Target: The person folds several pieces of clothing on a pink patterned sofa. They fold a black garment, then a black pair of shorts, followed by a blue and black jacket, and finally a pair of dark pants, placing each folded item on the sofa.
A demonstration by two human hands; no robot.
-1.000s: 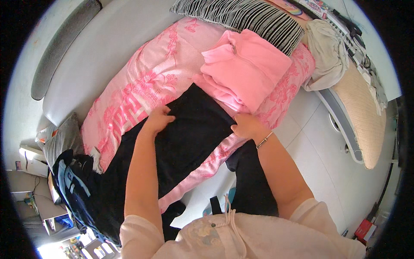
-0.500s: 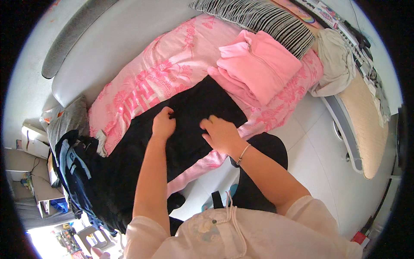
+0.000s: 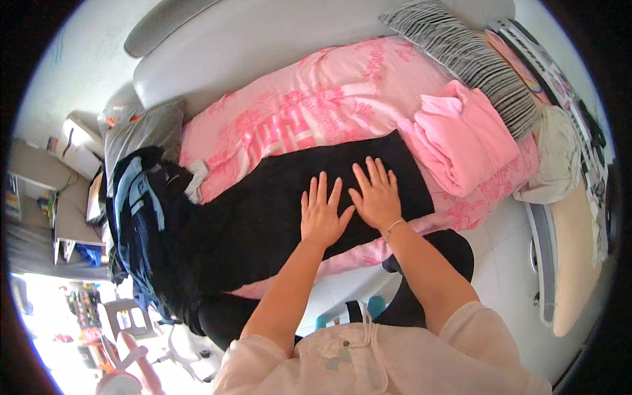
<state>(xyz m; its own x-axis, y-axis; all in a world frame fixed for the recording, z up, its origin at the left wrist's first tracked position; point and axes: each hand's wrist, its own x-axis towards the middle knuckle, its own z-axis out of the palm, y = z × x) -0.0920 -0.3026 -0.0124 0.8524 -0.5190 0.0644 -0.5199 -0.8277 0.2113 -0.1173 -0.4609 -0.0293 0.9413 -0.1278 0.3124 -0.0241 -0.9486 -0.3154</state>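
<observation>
Black garment (image 3: 263, 217) lies flat on the pink floral sofa throw (image 3: 322, 85), just left of the folded pink jacket (image 3: 461, 145); we've got left hand (image 3: 320, 214) and right hand (image 3: 378, 197) palm-down on it, fingers extended and slightly spread, nothing pinched. Main risk as we see it: a hard sweep toward the jacket drags the rumpled throw along and bunches both layers. Also, the garment's end farthest from the jacket runs into the dark blue clothes heap (image 3: 135, 224), so any snag there could skew it.
</observation>
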